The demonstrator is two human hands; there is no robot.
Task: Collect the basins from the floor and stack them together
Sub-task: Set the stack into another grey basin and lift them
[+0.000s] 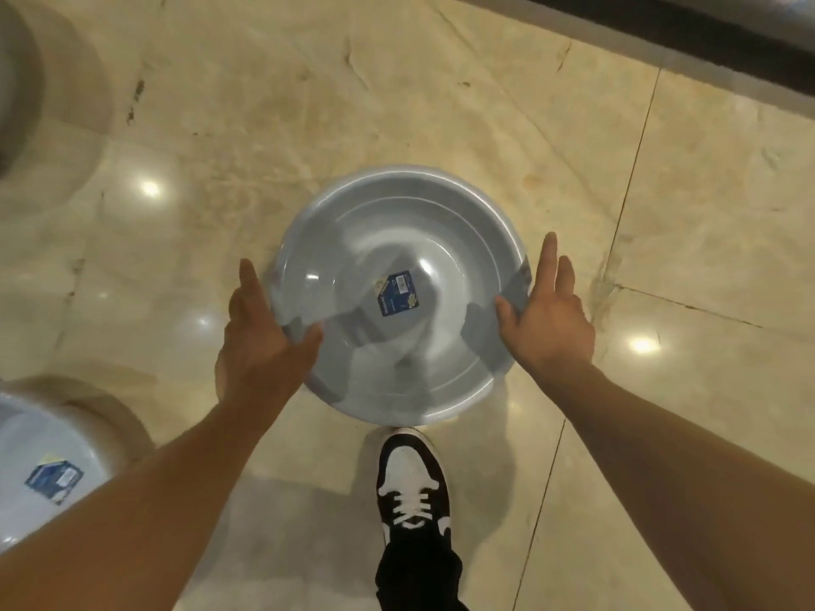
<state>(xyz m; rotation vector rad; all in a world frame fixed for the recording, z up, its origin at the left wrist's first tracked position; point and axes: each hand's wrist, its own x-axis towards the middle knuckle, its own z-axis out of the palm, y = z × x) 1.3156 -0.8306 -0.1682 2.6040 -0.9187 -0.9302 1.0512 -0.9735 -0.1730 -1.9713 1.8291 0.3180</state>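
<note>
A round silver metal basin (441, 222) with a blue label in its bottom sits on the marble floor in the middle of the view. My left hand (260, 346) is at its left rim, thumb lying over the edge and fingers straight along the outside. At the right rim is my right hand (547, 319), thumb touching the edge and fingers stretched forward and apart. Neither hand has its fingers curled around the rim. A second basin (48, 452) with the same blue label shows at the lower left edge, partly behind my left forearm.
A blurred grey round shape (17, 81) lies at the upper left edge. My black and white shoe (412, 478) stands just below the middle basin. A dark strip (688, 50) runs across the upper right corner. Glossy beige floor tiles surround the basin.
</note>
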